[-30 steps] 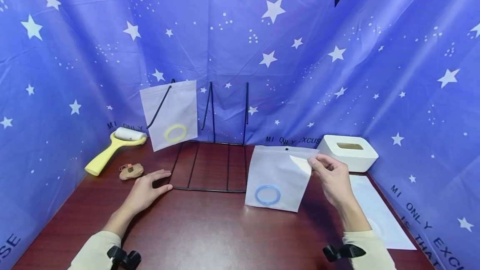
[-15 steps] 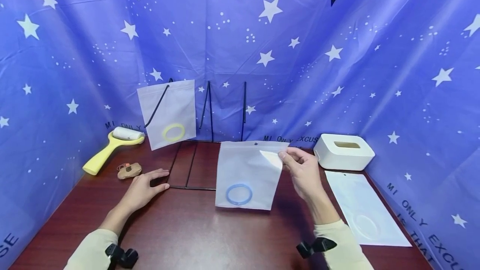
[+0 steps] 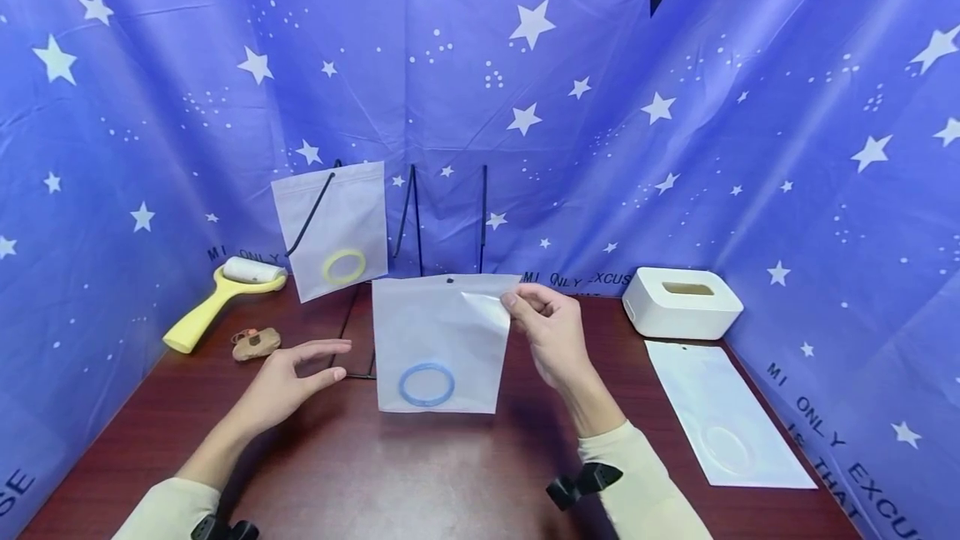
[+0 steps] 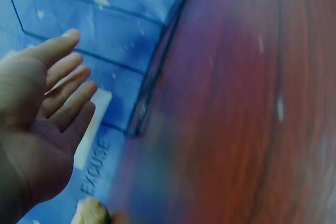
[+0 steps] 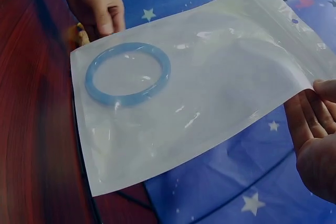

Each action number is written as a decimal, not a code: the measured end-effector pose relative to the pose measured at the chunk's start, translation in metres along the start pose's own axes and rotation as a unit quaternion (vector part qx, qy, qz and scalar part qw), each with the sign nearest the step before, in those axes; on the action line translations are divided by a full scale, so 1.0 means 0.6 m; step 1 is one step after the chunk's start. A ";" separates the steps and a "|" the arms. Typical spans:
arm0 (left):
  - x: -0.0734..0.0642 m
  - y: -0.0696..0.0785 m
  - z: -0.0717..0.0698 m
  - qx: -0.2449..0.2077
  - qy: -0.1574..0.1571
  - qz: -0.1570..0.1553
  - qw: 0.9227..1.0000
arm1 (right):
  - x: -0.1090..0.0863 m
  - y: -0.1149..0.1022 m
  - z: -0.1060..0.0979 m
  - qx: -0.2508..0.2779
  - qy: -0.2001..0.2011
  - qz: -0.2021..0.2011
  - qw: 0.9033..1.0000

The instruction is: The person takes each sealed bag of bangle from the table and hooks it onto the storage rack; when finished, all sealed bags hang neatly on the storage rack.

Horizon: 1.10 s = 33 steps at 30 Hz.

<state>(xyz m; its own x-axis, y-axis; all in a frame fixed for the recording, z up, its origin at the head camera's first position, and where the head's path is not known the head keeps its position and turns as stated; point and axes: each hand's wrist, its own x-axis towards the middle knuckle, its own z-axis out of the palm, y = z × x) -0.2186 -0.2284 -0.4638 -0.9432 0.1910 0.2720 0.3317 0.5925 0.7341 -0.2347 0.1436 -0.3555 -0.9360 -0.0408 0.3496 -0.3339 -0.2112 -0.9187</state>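
Observation:
My right hand [image 3: 558, 344] pinches the upper right edge of a white zip bag [image 3: 442, 332], between thumb and fingers. A blue ring [image 5: 92, 85] shows at the bag's bottom. The bag hangs upright in front of a black wire rack [image 3: 483, 215] and hides much of its base. On the rack's left prong hangs a similar bag [image 3: 356, 215] with a yellow ring [image 3: 344, 282]. My left hand [image 3: 288, 377] has its fingers straight and holds nothing, close to the rack's front left corner. In the left wrist view the left hand [image 4: 44, 124] appears apart from the wires.
At the left lie a yellow-handled lint roller [image 3: 198, 315] and a small brown object [image 3: 257, 344] with a cord. A white tissue box [image 3: 682, 315] stands at the back right. Another white bag [image 3: 712, 390] with a pale ring lies flat in front of it. A starry curtain surrounds the table.
My right hand has carried the bag with the blue ring leftward, in front of the rack. My left hand has shifted slightly at the rack's corner. The head view has turned slightly right.

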 end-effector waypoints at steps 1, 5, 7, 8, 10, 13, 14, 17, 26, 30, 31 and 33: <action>-0.002 0.007 0.000 -0.021 -0.005 0.001 1.000 | 0.001 -0.001 0.006 -0.002 -0.001 0.000 1.000; -0.007 0.026 0.002 -0.110 -0.035 0.015 0.993 | 0.006 -0.005 0.026 -0.017 -0.009 -0.004 1.000; -0.008 0.029 0.005 -0.142 -0.052 0.028 0.988 | 0.008 -0.007 0.036 -0.020 -0.011 -0.008 1.000; -0.008 0.030 0.007 -0.153 -0.057 0.034 0.986 | 0.009 -0.007 0.040 -0.023 -0.011 -0.011 1.000; -0.008 0.030 0.010 -0.162 -0.056 0.039 0.984 | 0.011 -0.009 0.047 -0.026 -0.012 -0.016 0.999; -0.009 0.029 0.013 -0.150 -0.039 0.039 0.987 | 0.014 -0.007 0.055 -0.027 -0.014 -0.016 0.999; -0.009 0.028 0.014 -0.143 -0.031 0.037 0.988 | 0.015 -0.007 0.057 -0.026 -0.016 -0.014 0.999; -0.009 0.026 0.015 -0.128 -0.021 0.034 0.991 | 0.017 -0.003 0.062 -0.025 -0.013 -0.008 1.000; -0.012 0.021 0.006 -0.096 -0.003 0.014 0.995 | 0.023 0.002 0.077 -0.052 -0.011 -0.029 0.998; -0.006 0.016 0.002 -0.091 0.003 0.014 0.996 | 0.029 0.006 0.082 -0.061 -0.008 -0.044 0.997; -0.005 0.014 0.002 -0.089 0.006 0.012 0.996 | 0.031 0.007 0.084 -0.061 -0.009 -0.046 0.997; -0.004 0.011 0.000 -0.084 0.011 0.010 0.996 | 0.033 0.009 0.088 -0.060 -0.008 -0.046 0.997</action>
<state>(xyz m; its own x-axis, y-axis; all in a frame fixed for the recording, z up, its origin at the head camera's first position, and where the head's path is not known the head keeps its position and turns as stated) -0.2144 -0.2249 -0.4599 -0.9362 0.1826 0.3004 0.3512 0.4484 0.8220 -0.2494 0.0899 -0.3439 -0.8991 -0.0422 0.4358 -0.4305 -0.0958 -0.8975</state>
